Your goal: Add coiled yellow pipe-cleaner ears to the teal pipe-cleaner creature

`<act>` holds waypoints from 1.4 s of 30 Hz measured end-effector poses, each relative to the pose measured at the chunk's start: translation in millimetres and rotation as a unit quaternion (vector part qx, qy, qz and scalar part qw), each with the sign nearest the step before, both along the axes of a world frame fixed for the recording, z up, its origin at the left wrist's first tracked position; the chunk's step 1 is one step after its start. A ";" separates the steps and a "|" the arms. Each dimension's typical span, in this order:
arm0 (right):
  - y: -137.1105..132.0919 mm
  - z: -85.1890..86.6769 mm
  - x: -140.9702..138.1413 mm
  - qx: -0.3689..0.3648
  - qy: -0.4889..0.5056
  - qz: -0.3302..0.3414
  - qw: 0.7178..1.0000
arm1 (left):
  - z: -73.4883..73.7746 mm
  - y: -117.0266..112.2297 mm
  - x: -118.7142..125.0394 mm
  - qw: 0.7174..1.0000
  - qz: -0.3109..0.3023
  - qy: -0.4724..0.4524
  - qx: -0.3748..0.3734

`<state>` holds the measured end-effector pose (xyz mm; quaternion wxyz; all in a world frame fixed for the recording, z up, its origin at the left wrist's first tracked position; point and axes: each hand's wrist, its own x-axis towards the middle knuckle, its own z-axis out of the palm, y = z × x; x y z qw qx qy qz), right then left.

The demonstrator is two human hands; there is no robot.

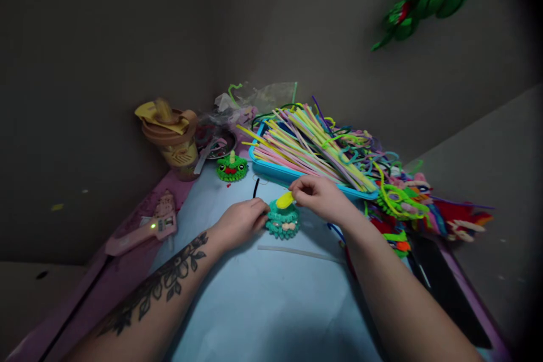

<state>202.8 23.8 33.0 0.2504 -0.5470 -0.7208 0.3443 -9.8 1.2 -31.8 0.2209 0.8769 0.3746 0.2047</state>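
Note:
A teal fuzzy figure (283, 223), made of coiled pipe cleaner, sits on the pale blue sheet between my hands. My left hand (245, 219) is closed with its fingertips against the figure's left side. Above the figure, my right hand (314, 195) pinches a flat yellow oval piece (284, 200) by its right end. The yellow piece overlaps the figure's top; whether they touch I cannot tell. Behind them stands a finished-looking green figure (232, 167) with eyes, a red mouth and a pale horn. A short black pipe cleaner (256, 188) lies near my left hand.
A blue tray (280, 172) heaped with pastel pipe cleaners (314, 147) stands behind my right hand. At left are a pink glue gun (139, 233) with a lit green light and a lidded cup (178, 147). A glue stick (299, 251) lies in front; colourful figures (399, 201) crowd the right.

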 end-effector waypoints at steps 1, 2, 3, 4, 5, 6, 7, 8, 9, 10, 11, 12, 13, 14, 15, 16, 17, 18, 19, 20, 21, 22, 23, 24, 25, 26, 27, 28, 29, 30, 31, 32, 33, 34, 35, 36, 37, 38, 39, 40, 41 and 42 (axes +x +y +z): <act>1.7 1.4 -1.1 -0.007 -0.009 0.002 1.000 | -0.5 -0.1 0.0 1.000 0.002 -0.008 -0.006; 3.4 2.3 -2.3 -0.014 -0.014 0.004 1.000 | -1.1 -0.3 0.0 1.000 0.006 -0.018 -0.011; 5.3 2.8 -3.5 -0.022 -0.015 0.007 1.000 | -1.8 -0.4 0.3 0.999 0.012 -0.031 -0.015; 7.2 2.8 -4.6 -0.031 -0.012 0.012 0.999 | -2.5 -0.5 0.7 0.999 0.019 -0.047 -0.019; 9.2 2.5 -5.5 -0.039 -0.005 0.016 0.999 | -3.2 -0.6 1.3 0.997 0.027 -0.067 -0.024; 11.1 2.0 -6.1 -0.047 0.006 0.019 0.999 | -3.8 -0.7 2.1 0.995 0.037 -0.089 -0.029; 12.8 1.4 -6.5 -0.056 0.019 0.020 0.998 | -4.4 -0.9 3.2 0.992 0.046 -0.113 -0.036; 14.2 0.8 -6.8 -0.066 0.030 0.020 0.997 | -4.7 -1.0 4.4 0.988 0.057 -0.137 -0.044; 15.1 0.6 -7.0 -0.075 0.040 0.019 0.996 | -4.9 -1.2 5.8 0.983 0.066 -0.160 -0.056; 15.6 0.6 -7.1 -0.084 0.048 0.017 0.995 | -4.8 -1.4 7.3 0.978 0.076 -0.182 -0.071; 15.6 1.1 -7.1 -0.093 0.053 0.013 0.994 | -4.5 -1.7 8.8 0.972 0.085 -0.200 -0.090; 15.2 1.8 -6.9 -0.100 0.057 0.008 0.993 | -4.0 -1.9 10.2 0.965 0.094 -0.216 -0.112; 14.5 2.8 -6.5 -0.105 0.060 0.004 0.993 | -3.4 -2.2 11.4 0.959 0.101 -0.230 -0.132; 13.7 4.0 -5.9 -0.109 0.062 0.001 0.992 | -2.7 -2.4 12.4 0.953 0.106 -0.240 -0.149; 12.8 5.1 -4.9 -0.111 0.061 0.002 0.992 | -2.0 -2.6 13.1 0.949 0.109 -0.247 -0.160; 12.1 6.2 -3.6 -0.111 0.057 0.005 0.992 | -1.2 -2.9 13.6 0.947 0.111 -0.252 -0.162; 11.5 7.2 -2.0 -0.109 0.051 0.011 0.993 | -0.3 -3.1 13.7 0.947 0.109 -0.256 -0.158; 11.2 7.9 -0.3 -0.105 0.044 0.017 0.993 | 0.6 -3.4 13.7 0.949 0.107 -0.257 -0.149; 11.0 8.6 1.3 -0.100 0.036 0.025 0.994 | 1.6 -3.8 13.5 0.951 0.103 -0.258 -0.136; 11.0 9.1 2.6 -0.095 0.029 0.031 0.995 | 2.6 -4.2 13.2 0.954 0.098 -0.258 -0.121; 11.0 9.6 3.7 -0.091 0.023 0.035 0.995 | 3.7 -4.8 13.0 0.956 0.092 -0.257 -0.108; 11.1 10.1 4.2 -0.088 0.017 0.039 0.995 | 4.8 -5.4 12.8 0.958 0.087 -0.255 -0.096; 11.2 10.7 4.3 -0.086 0.011 0.042 0.995 | 5.8 -6.0 12.6 0.960 0.081 -0.254 -0.085; 11.3 11.3 3.9 -0.085 0.004 0.045 0.995 | 6.7 -6.6 12.5 0.961 0.077 -0.253 -0.077; 11.4 11.9 3.1 -0.085 -0.004 0.047 0.995 | 7.4 -7.0 12.5 0.962 0.073 -0.253 -0.071; 11.4 12.5 2.1 -0.086 -0.012 0.049 0.995 | 8.0 -7.4 12.6 0.963 0.071 -0.252 -0.066; 11.5 13.0 1.0 -0.087 -0.020 0.051 0.995 | 8.5 -7.6 12.6 0.963 0.070 -0.251 -0.062; 11.5 13.3 0.0 -0.088 -0.026 0.052 0.994 | 8.9 -7.7 12.7 0.963 0.071 -0.252 -0.059; 11.6 13.6 -1.0 -0.087 -0.031 0.052 0.994 | 9.2 -7.8 12.7 0.963 0.071 -0.252 -0.057; 11.6 13.9 -1.9 -0.085 -0.034 0.053 0.994 | 9.5 -7.9 12.8 0.963 0.072 -0.253 -0.055; 11.7 14.1 -2.6 -0.084 -0.035 0.054 0.994 | 9.8 -7.9 12.8 0.963 0.073 -0.254 -0.054; 11.7 14.4 -3.2 -0.081 -0.035 0.057 0.994 | 10.1 -8.1 12.8 0.963 0.074 -0.255 -0.054; 11.8 14.8 -3.7 -0.079 -0.037 0.062 0.994 | 10.2 -8.2 12.8 0.962 0.075 -0.256 -0.055; 11.8 15.5 -4.1 -0.076 -0.042 0.068 0.994 | 10.3 -8.4 12.8 0.962 0.076 -0.257 -0.056; 11.9 16.4 -4.5 -0.076 -0.050 0.075 0.993 | 10.2 -8.7 12.8 0.962 0.077 -0.257 -0.058; 11.9 17.6 -5.0 -0.074 -0.060 0.082 0.992 | 10.1 -9.0 12.8 0.961 0.078 -0.258 -0.060; 11.9 19.0 -5.5 -0.072 -0.072 0.089 0.991 | 9.9 -9.3 12.8 0.961 0.079 -0.258 -0.063; 11.9 20.5 -6.0 -0.069 -0.084 0.096 0.989 | 9.7 -9.5 12.8 0.960 0.081 -0.258 -0.065; 12.0 22.2 -6.6 -0.064 -0.096 0.103 0.988 | 9.6 -9.7 12.9 0.960 0.081 -0.259 -0.068; 12.1 23.8 -7.2 -0.058 -0.106 0.112 0.986 | 9.6 -9.7 12.9 0.960 0.082 -0.260 -0.070; 12.2 25.3 -7.9 -0.049 -0.117 0.121 0.985 | 9.6 -9.7 13.0 0.959 0.082 -0.262 -0.072; 12.4 26.6 -8.7 -0.042 -0.128 0.129 0.982 | 9.7 -9.5 13.1 0.958 0.081 -0.264 -0.072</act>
